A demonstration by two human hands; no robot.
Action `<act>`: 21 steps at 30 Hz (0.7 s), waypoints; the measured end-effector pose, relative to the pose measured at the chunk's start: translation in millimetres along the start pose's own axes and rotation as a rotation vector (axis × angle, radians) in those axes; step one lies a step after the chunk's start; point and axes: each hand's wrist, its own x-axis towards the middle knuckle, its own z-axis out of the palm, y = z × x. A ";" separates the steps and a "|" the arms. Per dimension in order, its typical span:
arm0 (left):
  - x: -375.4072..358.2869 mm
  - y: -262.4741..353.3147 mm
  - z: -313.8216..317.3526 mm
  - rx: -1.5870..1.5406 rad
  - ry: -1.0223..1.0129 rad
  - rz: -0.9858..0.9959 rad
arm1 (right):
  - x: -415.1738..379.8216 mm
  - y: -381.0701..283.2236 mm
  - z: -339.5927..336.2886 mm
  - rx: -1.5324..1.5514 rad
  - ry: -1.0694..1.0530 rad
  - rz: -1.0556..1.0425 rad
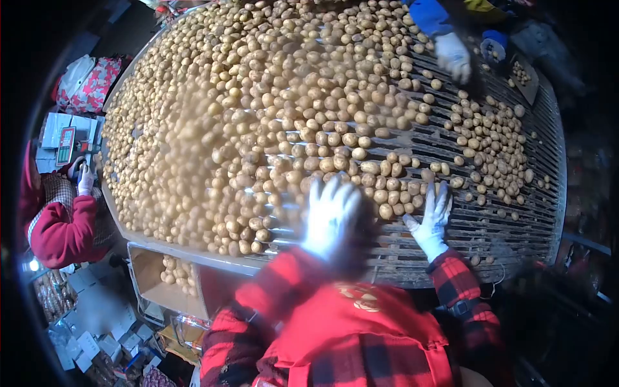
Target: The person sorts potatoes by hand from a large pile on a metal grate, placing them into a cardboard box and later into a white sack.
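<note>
A broad heap of small potatoes (258, 97) covers most of the slatted sorting table (412, 251). My left hand (332, 216), in a white glove, lies over the slats at the heap's near edge; it is slightly blurred, with its fingers apart. To its right, my right hand (431, 222), also gloved in white, has its fingers spread and its fingertips at the edge of a small group of potatoes (396, 193) between the two hands. Neither hand is closed round a potato. A looser pile of potatoes (493, 142) rests on the slats farther right.
Across the table a co-worker's gloved hand (453, 57) reaches over the slats. At the left sits another person in a red sleeve (68, 232), beside a digital scale (66, 145). A box (151, 284) holding potatoes stands under the table's near left edge.
</note>
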 end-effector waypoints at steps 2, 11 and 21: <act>13.8 -22.8 16.2 0.120 -0.142 0.005 | 5.9 -8.9 -1.1 0.075 -0.055 0.041; 29.1 -31.6 13.4 0.345 -0.442 -0.039 | 11.7 -13.8 2.4 0.018 0.041 0.033; 30.5 -14.7 29.6 0.913 -0.457 0.084 | -0.2 -27.6 3.4 -0.002 0.011 0.003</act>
